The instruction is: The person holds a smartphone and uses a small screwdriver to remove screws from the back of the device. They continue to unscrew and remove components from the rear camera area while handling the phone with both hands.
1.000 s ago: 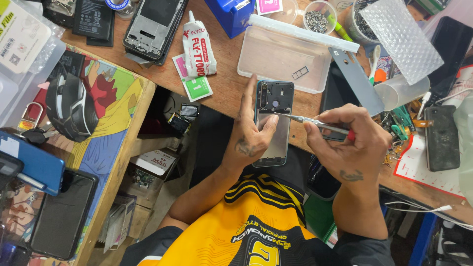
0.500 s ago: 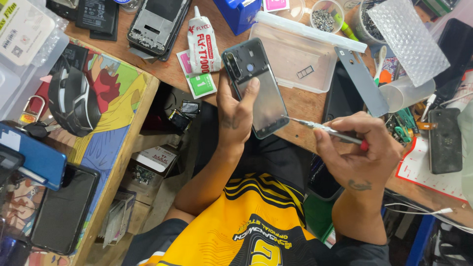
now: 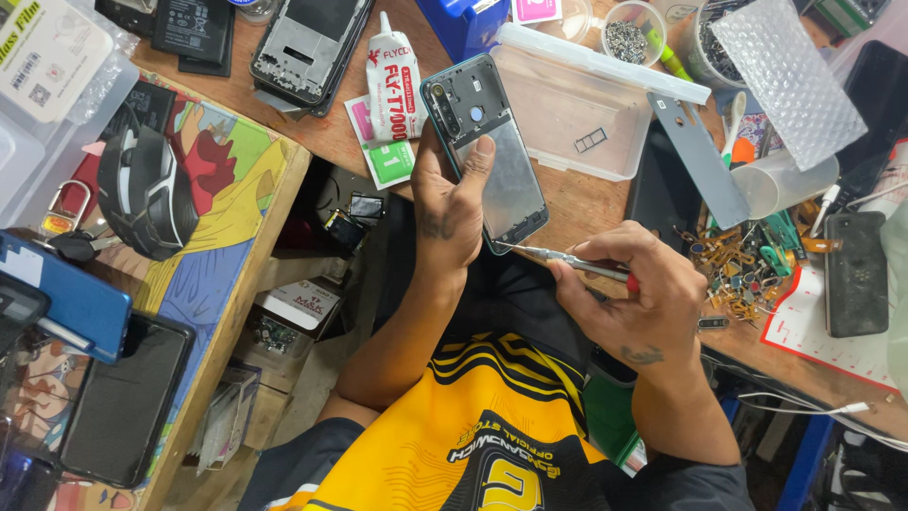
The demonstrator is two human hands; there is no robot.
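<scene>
Lifting phone [image 3: 487, 151] higher than a second ago, left hand [image 3: 449, 203] clamped round it above workbench edge [image 3: 567, 203]; right hand [image 3: 634, 293] pinches screwdriver [image 3: 558, 255], tip now withdrawn to phone's lower corner, screw likely out.

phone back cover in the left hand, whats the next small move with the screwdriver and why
Probably ease the thin metal screwdriver tip along the lower edge of the teal-rimmed phone back cover. The left hand grips the cover with the thumb on its inner face, and the right hand has the tip right at its bottom corner.
</scene>
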